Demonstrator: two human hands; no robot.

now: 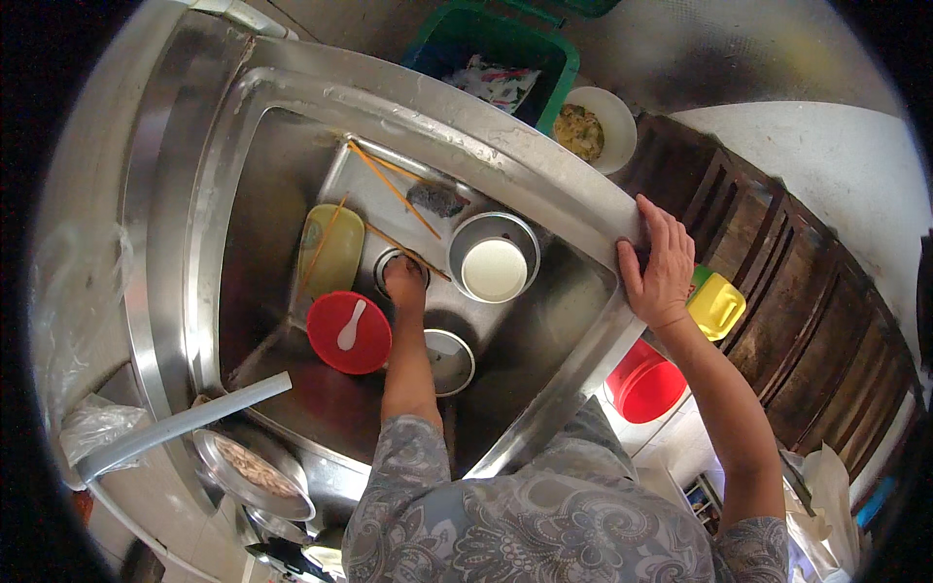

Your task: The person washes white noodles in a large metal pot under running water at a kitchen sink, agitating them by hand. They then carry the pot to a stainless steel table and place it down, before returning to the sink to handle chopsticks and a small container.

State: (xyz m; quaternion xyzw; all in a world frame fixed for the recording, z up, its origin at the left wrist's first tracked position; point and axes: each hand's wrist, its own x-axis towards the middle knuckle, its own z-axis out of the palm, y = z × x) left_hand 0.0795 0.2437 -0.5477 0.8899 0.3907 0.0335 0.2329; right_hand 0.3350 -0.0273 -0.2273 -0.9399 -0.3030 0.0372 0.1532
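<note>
My left hand [404, 279] reaches down to the bottom of the steel sink [292, 146] and presses into the round metal drain strainer [385, 264]; its fingers are hidden there. My right hand [661, 264] grips the sink's right rim, fingers curled over the edge. Around the left hand lie a red plate [335, 355] with a white spoon [350, 327], a yellow-green oval dish [335, 255], several chopsticks [394, 188], and a metal bowl [466, 236] holding a white bowl [494, 269]. A round metal lid [452, 361] lies beside my forearm.
A dark scrubber [437, 199] sits at the sink's back. Beyond the rim stand a green bin [442, 39] and a white bowl of food [593, 126]. A yellow container [717, 304] and red bucket [646, 386] are at the right. A white pipe [185, 424] and metal plate [251, 468] are at the front left.
</note>
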